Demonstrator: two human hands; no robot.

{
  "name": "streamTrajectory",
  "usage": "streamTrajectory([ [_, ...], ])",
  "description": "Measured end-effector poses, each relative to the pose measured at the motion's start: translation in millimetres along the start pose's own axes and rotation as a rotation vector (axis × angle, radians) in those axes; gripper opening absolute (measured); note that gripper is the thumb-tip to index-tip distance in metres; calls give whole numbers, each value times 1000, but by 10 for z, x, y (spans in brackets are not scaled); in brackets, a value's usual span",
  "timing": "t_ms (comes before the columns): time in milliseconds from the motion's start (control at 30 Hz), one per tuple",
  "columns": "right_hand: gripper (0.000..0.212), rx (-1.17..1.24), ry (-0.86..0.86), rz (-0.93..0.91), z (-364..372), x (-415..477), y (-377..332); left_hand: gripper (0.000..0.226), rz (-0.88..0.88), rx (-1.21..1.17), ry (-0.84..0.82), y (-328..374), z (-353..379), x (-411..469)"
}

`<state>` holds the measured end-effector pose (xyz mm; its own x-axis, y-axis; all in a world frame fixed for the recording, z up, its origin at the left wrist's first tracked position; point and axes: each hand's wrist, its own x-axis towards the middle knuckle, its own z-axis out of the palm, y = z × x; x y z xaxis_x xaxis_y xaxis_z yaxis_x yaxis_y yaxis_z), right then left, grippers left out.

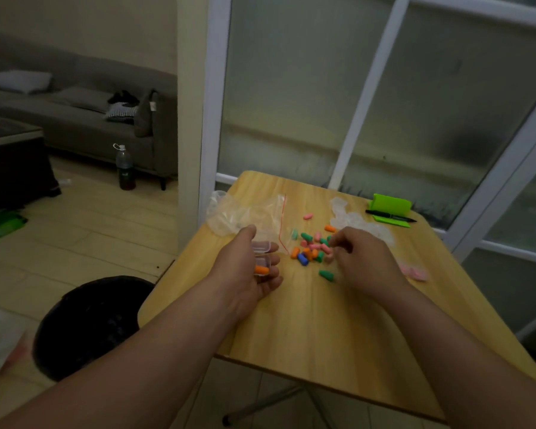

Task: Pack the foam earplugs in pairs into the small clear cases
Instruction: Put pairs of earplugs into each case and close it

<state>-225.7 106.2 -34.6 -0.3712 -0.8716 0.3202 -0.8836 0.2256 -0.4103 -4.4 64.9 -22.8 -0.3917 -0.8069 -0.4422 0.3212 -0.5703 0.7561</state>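
Note:
A heap of foam earplugs (311,249) in pink, green, orange and blue lies mid-table. My left hand (248,267) cradles a small clear case (262,258), lid open, with one orange earplug (261,269) inside. My right hand (359,258) hovers at the heap's right edge, fingers curled down among the plugs; what they pinch is hidden. A single green earplug (326,275) lies near that hand, and a pink one (308,216) sits apart at the back.
On the wooden table (291,329) are a clear zip bag (245,212) at back left, crumpled clear plastic (353,218), a pink packet (413,270) at right, and a green holder (390,205) with a black pen (390,216). A black bin (87,323) stands left of the table.

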Motion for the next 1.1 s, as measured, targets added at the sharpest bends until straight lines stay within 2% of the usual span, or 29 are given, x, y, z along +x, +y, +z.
streamTrajectory([
  [100,25,-109,-13,-4,10,256,-5,55,-5,-9,-6,13,-4,-5],
  [200,31,-212,-116,-8,38,430,-55,53,-7,-18,-18,36,12,-27],
  [333,28,-325,-204,-38,105,493,-44,53,-11,-46,-48,48,41,-34],
  [600,20,-261,-141,-29,123,437,-77,53,-17,-47,-70,37,46,5],
  [800,19,-210,-171,-154,89,299,-404,56,-3,-37,-76,6,69,42],
  [933,14,-270,-262,-135,100,247,-439,55,-7,-40,-88,-8,76,40],
  [1100,9,-137,-171,-69,37,226,-337,55,-6,-23,-73,-11,97,40],
])
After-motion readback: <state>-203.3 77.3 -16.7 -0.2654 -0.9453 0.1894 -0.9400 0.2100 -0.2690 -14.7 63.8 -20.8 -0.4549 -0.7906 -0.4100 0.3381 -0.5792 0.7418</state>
